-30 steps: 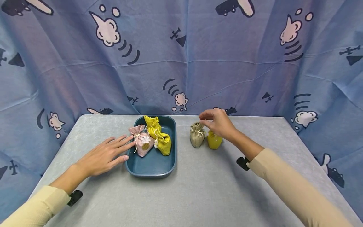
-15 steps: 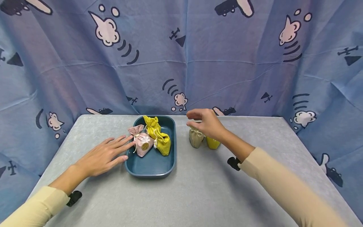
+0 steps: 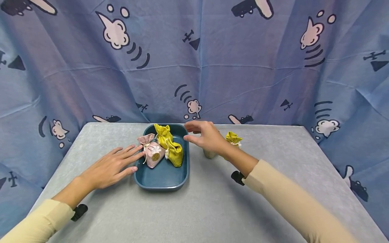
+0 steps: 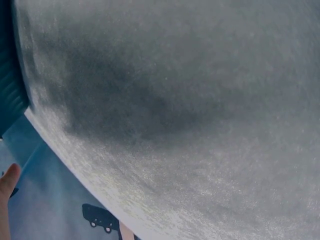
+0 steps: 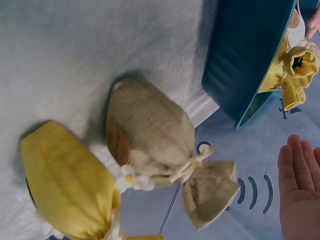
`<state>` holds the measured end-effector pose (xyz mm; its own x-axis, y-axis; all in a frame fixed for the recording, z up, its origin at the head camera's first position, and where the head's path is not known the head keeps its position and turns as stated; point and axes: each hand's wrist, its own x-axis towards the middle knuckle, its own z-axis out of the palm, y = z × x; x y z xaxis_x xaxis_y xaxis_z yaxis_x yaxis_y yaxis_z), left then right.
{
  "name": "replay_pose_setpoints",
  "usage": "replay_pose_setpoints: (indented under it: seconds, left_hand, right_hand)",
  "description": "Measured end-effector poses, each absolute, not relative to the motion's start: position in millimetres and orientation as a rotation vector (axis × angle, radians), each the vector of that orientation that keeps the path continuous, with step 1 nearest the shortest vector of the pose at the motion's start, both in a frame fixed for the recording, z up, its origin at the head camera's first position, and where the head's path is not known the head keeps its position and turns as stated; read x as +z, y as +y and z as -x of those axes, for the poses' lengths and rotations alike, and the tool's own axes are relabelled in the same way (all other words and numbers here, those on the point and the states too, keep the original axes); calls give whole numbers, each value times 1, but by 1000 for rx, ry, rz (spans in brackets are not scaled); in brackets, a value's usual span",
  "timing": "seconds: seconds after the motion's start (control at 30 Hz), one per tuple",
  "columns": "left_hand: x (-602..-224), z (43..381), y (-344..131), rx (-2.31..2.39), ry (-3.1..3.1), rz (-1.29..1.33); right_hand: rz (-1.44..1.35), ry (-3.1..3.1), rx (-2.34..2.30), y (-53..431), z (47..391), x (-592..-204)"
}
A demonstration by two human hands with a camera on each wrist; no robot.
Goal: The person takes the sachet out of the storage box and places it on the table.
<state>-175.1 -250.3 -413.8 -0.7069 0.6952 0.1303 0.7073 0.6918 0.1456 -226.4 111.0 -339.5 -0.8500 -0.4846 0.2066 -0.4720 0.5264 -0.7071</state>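
My left hand (image 3: 110, 167) lies with straight, spread fingers, its fingertips at the left rim of the blue tray (image 3: 161, 178) and beside a pink drawstring pouch (image 3: 156, 158). Two yellow pouches, one behind (image 3: 163, 132) and one in front (image 3: 175, 154), sit in the tray beside the pink one. Over the tray's right rim hovers my right hand (image 3: 208, 136), fingers loosely bent, nothing between thumb and fingertips. Behind that hand stand a beige pouch (image 5: 150, 125), mostly hidden in the head view, and another yellow pouch (image 5: 70, 180), both upright on the table.
A grey cloth covers the table (image 3: 194, 209). Blue printed curtain (image 3: 243, 67) hangs along the back edge and both sides. Each wrist carries a small black device, one left (image 3: 80, 212) and one right (image 3: 237, 178).
My right hand has moved left, from above the beige and yellow pouches to the tray's right rim, with its fingers spread wider. The left hand and all the pouches have stayed put.
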Motion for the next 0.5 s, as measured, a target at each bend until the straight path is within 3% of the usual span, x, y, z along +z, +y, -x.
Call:
replay_pose_setpoints:
  seconds: [0.5]
  left_hand:
    - [-414,175,-250,-290,-2839,1170]
  right_hand:
    - [883,2584,-1228,84,226,-347]
